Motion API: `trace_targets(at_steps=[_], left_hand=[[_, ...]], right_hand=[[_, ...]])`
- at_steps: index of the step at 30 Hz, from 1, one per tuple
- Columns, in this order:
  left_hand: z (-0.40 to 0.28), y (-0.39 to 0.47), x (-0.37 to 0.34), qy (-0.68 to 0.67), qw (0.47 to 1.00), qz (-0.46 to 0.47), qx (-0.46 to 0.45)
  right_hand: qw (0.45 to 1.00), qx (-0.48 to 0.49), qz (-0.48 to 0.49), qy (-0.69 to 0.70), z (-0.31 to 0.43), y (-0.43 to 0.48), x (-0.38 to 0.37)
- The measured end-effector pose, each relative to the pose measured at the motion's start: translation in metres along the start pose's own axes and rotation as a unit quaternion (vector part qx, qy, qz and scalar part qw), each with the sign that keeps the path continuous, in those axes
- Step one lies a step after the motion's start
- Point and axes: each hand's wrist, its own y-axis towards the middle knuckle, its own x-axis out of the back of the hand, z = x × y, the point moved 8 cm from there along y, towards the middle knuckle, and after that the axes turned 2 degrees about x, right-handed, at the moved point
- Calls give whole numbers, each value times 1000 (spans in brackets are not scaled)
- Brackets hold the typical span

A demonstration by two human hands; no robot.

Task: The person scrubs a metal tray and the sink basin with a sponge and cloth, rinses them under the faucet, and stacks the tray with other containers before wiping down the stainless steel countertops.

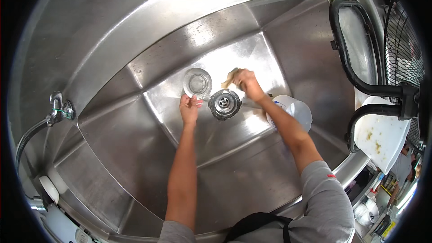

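My left hand (189,109) grips the near edge of a round sink strainer basket (197,83), held over the floor of a deep stainless steel sink (189,135). To the right of the strainer is the round drain (224,103), with dark grime around its rim. Slightly blurred, my right hand (245,79) is closed on a tan, flat piece (230,77), perhaps a cloth or scrub pad, just above the drain. A translucent white plastic container (295,111) lies in the sink beside my right forearm.
On the left wall is a chrome tap (58,109) with a hose. A black tubular frame (347,64) and a wire fan guard (403,47) stand at the right, near a stained white container (379,135). A white bowl (49,189) sits lower left. Another person is partly visible far right.
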Motion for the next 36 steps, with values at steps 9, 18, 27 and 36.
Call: trace_targets(at_steps=[9, 18, 27, 36], left_hand=[[23, -90, -110, 108, 992, 63, -31], [32, -178, -253, 241, 909, 276, 197], [-18, -152, -98, 188, 923, 288, 175], [-53, -124, 93, 250, 947, 128, 158]], right_hand=[[918, -119, 104, -363, -20, -18, 35], [881, -191, 79, -426, 28, 18, 103], [836, -156, -70, -521, -20, -106, 120], [862, -157, -225, -427, 34, -151, 55]])
